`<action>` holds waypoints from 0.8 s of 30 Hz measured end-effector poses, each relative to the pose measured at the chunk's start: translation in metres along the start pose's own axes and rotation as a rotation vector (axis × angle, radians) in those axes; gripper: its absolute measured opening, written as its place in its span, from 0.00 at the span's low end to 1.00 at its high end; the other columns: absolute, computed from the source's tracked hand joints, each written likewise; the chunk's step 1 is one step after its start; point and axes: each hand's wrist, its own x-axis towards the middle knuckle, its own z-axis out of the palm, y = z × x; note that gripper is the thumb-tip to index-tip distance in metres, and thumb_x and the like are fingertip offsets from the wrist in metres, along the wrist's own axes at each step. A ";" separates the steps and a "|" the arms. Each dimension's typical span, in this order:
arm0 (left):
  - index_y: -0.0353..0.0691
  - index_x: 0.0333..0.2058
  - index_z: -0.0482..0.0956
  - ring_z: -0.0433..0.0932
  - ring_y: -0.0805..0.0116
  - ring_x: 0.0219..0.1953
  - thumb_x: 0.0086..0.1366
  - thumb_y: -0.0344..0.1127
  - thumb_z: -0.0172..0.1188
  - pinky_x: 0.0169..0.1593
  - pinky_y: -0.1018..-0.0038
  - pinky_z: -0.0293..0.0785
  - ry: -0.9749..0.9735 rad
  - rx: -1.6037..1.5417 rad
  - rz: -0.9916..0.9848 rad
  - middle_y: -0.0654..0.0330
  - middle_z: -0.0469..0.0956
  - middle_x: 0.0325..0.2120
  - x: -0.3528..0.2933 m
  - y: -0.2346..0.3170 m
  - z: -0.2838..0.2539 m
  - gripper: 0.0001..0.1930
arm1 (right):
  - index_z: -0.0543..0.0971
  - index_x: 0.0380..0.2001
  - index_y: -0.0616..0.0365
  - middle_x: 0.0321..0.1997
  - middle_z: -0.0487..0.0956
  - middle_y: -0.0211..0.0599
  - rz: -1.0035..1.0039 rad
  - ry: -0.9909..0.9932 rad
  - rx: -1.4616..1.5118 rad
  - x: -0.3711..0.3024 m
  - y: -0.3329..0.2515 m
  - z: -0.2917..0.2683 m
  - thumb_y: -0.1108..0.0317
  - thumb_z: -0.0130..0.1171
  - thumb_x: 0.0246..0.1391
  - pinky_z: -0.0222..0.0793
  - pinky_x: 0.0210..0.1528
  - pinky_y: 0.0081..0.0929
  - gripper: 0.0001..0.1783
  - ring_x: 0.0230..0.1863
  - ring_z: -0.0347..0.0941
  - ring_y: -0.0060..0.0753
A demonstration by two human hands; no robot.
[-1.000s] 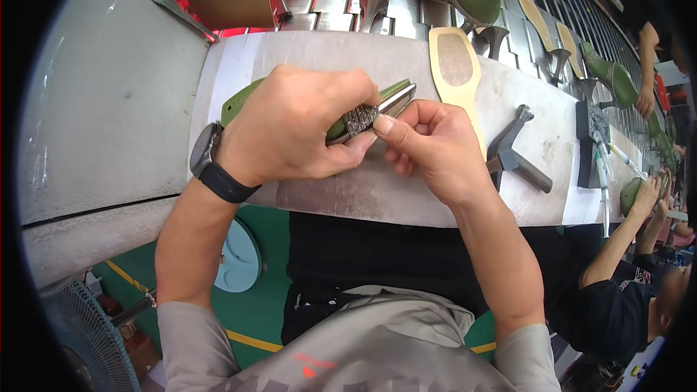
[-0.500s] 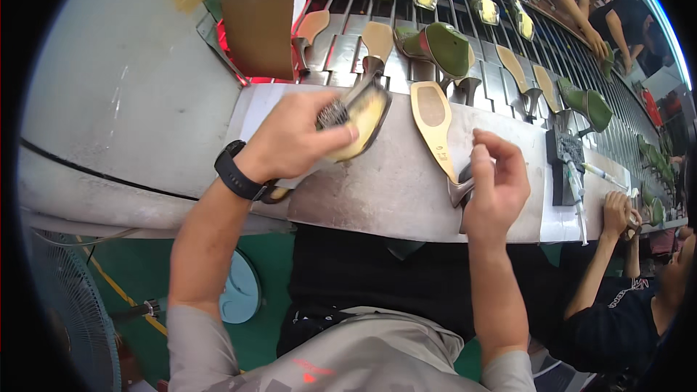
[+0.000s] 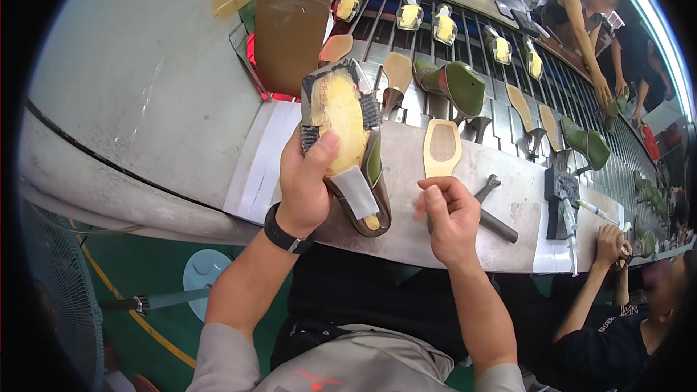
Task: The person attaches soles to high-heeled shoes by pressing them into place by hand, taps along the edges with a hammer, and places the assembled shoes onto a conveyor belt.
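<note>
My left hand (image 3: 305, 185) grips a shoe (image 3: 343, 120) with its underside turned up. That underside is yellow with a rough, dark edge, and a white strip (image 3: 356, 192) lies across its narrow part. Green shows along the shoe's side under a dark, shiny cover. In front of a tan sole (image 3: 442, 147) on the bench, my right hand (image 3: 451, 221) is closed, thumb and fingers pinched together. What it holds, if anything, I cannot make out. The sole's heel end is hidden behind this hand. Just right of it lies a hammer (image 3: 498, 225).
Beyond the bench (image 3: 406, 239) runs a slatted conveyor (image 3: 377, 76) with heeled soles, green shoes (image 3: 465, 88) and yellow-bottomed shoes. A dark block (image 3: 561, 199) with syringes (image 3: 571, 221) stands at right. Other people work at right; a fan (image 3: 65, 297) stands at left.
The shoe in my left hand has turned from slanted to nearly upright, its yellow underside now in full view. My right hand has shifted left over the sole, uncovering the hammer. The view has moved too.
</note>
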 end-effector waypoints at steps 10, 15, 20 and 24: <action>0.29 0.70 0.63 0.77 0.46 0.65 0.77 0.42 0.59 0.68 0.53 0.76 -0.188 -0.090 -0.128 0.38 0.76 0.62 0.026 0.062 0.006 0.32 | 0.78 0.25 0.61 0.18 0.71 0.19 0.160 0.114 0.014 0.011 0.012 0.007 0.65 0.66 0.68 0.50 0.22 0.17 0.17 0.19 0.59 0.09; 0.30 0.70 0.63 0.77 0.45 0.65 0.80 0.43 0.54 0.67 0.51 0.77 -0.211 -0.103 -0.128 0.36 0.75 0.63 0.022 0.061 0.010 0.29 | 0.77 0.24 0.61 0.17 0.70 0.17 0.143 0.192 -0.021 0.019 0.020 0.014 0.68 0.67 0.66 0.46 0.21 0.17 0.16 0.17 0.57 0.08; 0.30 0.70 0.63 0.75 0.45 0.67 0.81 0.45 0.52 0.69 0.50 0.75 -0.190 -0.183 -0.141 0.36 0.74 0.64 0.019 0.064 0.009 0.29 | 0.82 0.44 0.68 0.54 0.80 0.51 -0.132 0.272 -0.228 -0.011 0.024 0.010 0.70 0.68 0.61 0.70 0.66 0.38 0.13 0.59 0.77 0.40; 0.29 0.69 0.65 0.75 0.46 0.67 0.81 0.46 0.52 0.69 0.52 0.74 -0.179 -0.074 -0.101 0.37 0.73 0.64 0.003 0.069 0.015 0.29 | 0.81 0.44 0.67 0.71 0.71 0.69 -0.266 0.071 -0.659 -0.022 0.021 -0.029 0.71 0.65 0.64 0.68 0.69 0.45 0.10 0.71 0.71 0.56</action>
